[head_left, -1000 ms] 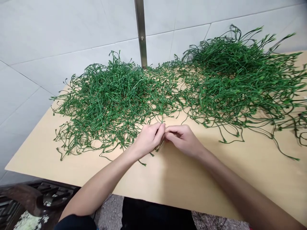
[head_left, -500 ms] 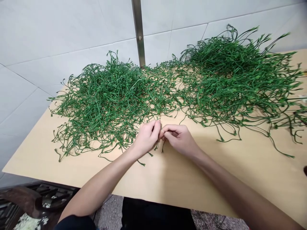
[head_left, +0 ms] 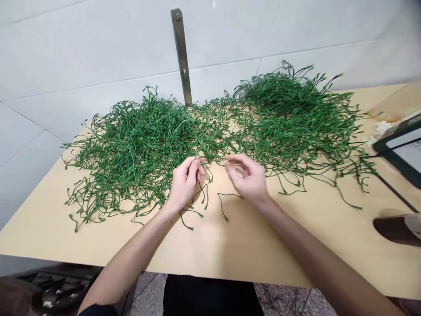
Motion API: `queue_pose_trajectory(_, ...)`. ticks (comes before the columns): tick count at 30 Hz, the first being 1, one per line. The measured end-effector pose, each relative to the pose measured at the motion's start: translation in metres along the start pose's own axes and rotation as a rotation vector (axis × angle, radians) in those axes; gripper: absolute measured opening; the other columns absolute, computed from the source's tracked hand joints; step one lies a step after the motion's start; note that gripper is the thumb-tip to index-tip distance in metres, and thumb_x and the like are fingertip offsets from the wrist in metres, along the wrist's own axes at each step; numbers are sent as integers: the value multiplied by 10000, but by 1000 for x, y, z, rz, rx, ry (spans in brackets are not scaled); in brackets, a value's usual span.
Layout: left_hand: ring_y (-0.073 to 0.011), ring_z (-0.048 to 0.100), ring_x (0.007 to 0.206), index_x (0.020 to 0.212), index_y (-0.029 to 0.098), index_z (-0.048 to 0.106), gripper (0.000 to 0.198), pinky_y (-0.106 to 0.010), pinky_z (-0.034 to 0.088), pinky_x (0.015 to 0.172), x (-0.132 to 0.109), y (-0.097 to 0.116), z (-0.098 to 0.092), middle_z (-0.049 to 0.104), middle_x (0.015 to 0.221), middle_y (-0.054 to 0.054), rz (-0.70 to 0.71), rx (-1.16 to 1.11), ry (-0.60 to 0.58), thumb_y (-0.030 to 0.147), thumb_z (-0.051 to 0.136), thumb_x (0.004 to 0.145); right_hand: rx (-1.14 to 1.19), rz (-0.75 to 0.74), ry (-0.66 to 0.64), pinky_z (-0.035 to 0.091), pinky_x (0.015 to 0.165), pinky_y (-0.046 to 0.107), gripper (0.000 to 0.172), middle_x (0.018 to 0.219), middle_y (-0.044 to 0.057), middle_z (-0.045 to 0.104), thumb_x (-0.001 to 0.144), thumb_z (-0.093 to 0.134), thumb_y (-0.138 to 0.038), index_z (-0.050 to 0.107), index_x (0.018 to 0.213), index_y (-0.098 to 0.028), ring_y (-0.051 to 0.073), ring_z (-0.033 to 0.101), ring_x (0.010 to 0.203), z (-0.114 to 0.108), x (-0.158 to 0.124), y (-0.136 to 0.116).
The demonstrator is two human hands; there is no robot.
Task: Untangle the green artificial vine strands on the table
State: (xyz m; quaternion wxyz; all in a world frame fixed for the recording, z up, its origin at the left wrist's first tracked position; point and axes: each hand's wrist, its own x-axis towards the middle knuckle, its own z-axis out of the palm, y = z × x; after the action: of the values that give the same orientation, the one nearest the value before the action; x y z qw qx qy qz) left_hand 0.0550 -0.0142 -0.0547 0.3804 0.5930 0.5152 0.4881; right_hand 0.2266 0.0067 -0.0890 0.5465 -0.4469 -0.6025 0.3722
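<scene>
Thin green stems with small forked tips, which look like plastic plant stems, lie in a loose tangle (head_left: 131, 145) on the left and a second heap (head_left: 296, 118) on the right. My left hand (head_left: 186, 180) is at the front edge of the left tangle, its thumb and fingers pinched on a green stem (head_left: 196, 155). To its right, my right hand (head_left: 250, 177) is held with curved fingers and a gap between thumb and forefinger; nothing shows in it. One bent loose stem (head_left: 221, 202) lies on the table just below my right hand.
The pale wooden table (head_left: 263, 250) stands against a tiled wall (head_left: 98, 52), where a metal strip (head_left: 181, 52) is fixed. A dark-framed object (head_left: 401, 145) and a brown rounded object (head_left: 394, 229) are at the right. A dark crate (head_left: 62, 285) stands below the table's left edge.
My hands were together, fingers touching; now they are apart, the left further left and the right slightly right. A bent stem now shows below the right hand. The view has shifted rightward.
</scene>
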Motion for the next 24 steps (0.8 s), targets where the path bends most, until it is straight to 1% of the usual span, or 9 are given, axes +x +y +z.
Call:
queue_pose_trajectory(3, -77, 381, 500, 921, 149, 631, 322, -214, 329, 500, 1, 7, -3, 468, 597, 36, 51, 143, -27, 373, 404, 970, -114, -115, -50, 567, 891, 378, 449, 1266, 123, 584, 808, 606, -244, 557, 1254, -220, 237, 620, 1093, 2, 13, -4)
queue_pose_trajectory(6, -83, 372, 500, 837, 155, 645, 331, -224, 322, 524, 5, 24, -8, 423, 556, 47, 168, 320, -98, 344, 408, 968, -139, -129, -182, 494, 1009, 453, 818, 1507, 135, 386, 777, 661, -257, 264, 1492, -270, 290, 476, 1313, 9, 37, -10)
queue_pose_trajectory(8, -83, 368, 495, 787, 160, 651, 325, -229, 319, 534, 10, 40, -12, 429, 544, 48, 271, 410, -116, 316, 424, 960, -140, -125, -232, 413, 1071, 520, 967, 1517, 156, 379, 738, 712, -283, 154, 1528, -256, 323, 413, 1367, 18, 54, -10)
queue_pose_trajectory(9, -83, 368, 491, 794, 165, 658, 310, -232, 317, 534, 13, 50, -15, 442, 544, 48, 316, 435, -107, 302, 434, 957, -159, -126, -258, 372, 1098, 532, 992, 1489, 171, 420, 714, 742, -309, 177, 1526, -225, 333, 407, 1371, 23, 63, -7)
queue_pose_trajectory(12, -81, 330, 454, 785, 183, 670, 299, -248, 289, 502, 24, 80, -25, 430, 529, 51, 398, 411, -7, 294, 451, 956, -255, -93, -256, 360, 1115, 498, 787, 1434, 186, 485, 726, 738, -348, 427, 1421, -147, 333, 447, 1339, 43, 83, 4)
queue_pose_trajectory(15, -91, 287, 436, 726, 200, 665, 348, -277, 226, 448, 35, 102, -37, 381, 503, 43, 471, 277, 132, 400, 483, 945, -404, -51, -233, 324, 1142, 499, 529, 1398, 199, 517, 792, 670, -273, 572, 1283, -104, 332, 445, 1339, 60, 98, 19)
queue_pose_trajectory(18, -81, 268, 425, 718, 201, 673, 349, -281, 179, 417, 46, 110, -52, 338, 489, 44, 555, 78, 227, 475, 554, 898, -457, -31, -209, 259, 1172, 520, 388, 1392, 188, 527, 817, 590, -148, 623, 1201, -103, 330, 394, 1379, 68, 114, 30)
queue_pose_trajectory(21, -47, 219, 379, 704, 180, 673, 378, -259, 135, 366, 57, 110, -67, 288, 444, 66, 691, -82, 279, 529, 616, 838, -478, -28, -207, 267, 1175, 488, 339, 1374, 161, 551, 849, 488, -95, 644, 1150, -113, 298, 374, 1400, 67, 129, 34)
queue_pose_trajectory(24, -26, 216, 370, 695, 147, 665, 389, -241, 122, 350, 61, 111, -80, 288, 439, 71, 734, -54, 324, 508, 632, 836, -502, -19, -207, 289, 1165, 449, 370, 1354, 148, 567, 867, 436, -87, 624, 1183, -120, 272, 391, 1391, 63, 138, 33)
